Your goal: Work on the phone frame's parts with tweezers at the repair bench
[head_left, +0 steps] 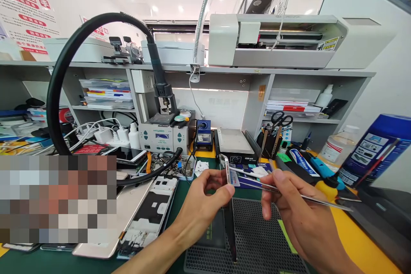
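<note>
My left hand (205, 195) grips a thin phone (230, 209) that stands on its edge, turned almost edge-on to me. Its lower end reaches down to the black perforated mat (263, 231). In my right hand (297, 209) is a pair of metal tweezers (324, 202), held between thumb and fingers. The tips point left at the phone's upper part; whether they touch it I cannot tell. Behind the tips lie a crumpled white tissue (259, 172) and some blue printed cards.
At left lie an opened phone housing (154, 209) and a tray of circuit boards (167, 165). A hot-air station (163, 137) with a looping black hose (53, 94) stands behind. A heating plate (236, 141), scissors (281, 119) and a blue can (375, 150) are farther right. The lower left is pixelated.
</note>
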`<state>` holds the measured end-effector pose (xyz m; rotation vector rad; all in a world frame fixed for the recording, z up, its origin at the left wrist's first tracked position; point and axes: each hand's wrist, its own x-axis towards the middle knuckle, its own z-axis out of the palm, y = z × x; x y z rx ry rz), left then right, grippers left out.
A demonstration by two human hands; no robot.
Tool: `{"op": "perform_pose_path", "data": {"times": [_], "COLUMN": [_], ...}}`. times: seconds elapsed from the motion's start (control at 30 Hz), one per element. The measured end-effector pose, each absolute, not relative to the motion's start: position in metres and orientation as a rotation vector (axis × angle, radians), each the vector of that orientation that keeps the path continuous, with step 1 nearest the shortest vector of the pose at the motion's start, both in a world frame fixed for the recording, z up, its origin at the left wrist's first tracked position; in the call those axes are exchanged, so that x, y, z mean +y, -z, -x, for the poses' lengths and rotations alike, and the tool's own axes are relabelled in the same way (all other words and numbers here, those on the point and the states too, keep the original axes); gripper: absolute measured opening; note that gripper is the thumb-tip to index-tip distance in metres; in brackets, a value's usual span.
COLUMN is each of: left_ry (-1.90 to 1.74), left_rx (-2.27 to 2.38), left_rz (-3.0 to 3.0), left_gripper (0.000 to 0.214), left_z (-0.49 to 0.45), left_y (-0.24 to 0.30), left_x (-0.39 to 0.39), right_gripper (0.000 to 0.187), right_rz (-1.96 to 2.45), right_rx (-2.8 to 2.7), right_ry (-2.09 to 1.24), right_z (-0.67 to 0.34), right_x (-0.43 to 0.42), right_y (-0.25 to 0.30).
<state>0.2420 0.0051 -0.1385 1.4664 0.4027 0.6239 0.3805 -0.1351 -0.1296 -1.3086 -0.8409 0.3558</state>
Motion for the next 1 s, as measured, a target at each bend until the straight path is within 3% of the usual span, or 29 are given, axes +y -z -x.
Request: {"op": "perform_pose_path", "data": {"times": [0.5,0.83,1.0], "left_ry": [-0.537,-0.523,-0.532], "left_rx": [0.31,0.282,0.242], "left_rz": [-1.552,-1.546,-1.483], "left_gripper": [0.058,0.059,0.051], "left_z": [-0.244,-0.244,-0.243], "left_y": [0.147,0.147,0.146], "left_x": [0.009,0.008,0.008], "right_gripper": [0.042,0.04,0.044], "right_rz": [1.252,1.261,1.18], "right_rx": [-0.791,-0.829,-0.72], "right_ry": [-0.485,-0.482,-0.521], "right_z": [-0.376,-0.375,-0.377], "right_x": [-0.132,-0.132,-0.13], "right_y": [0.117,0.119,0.115]}}
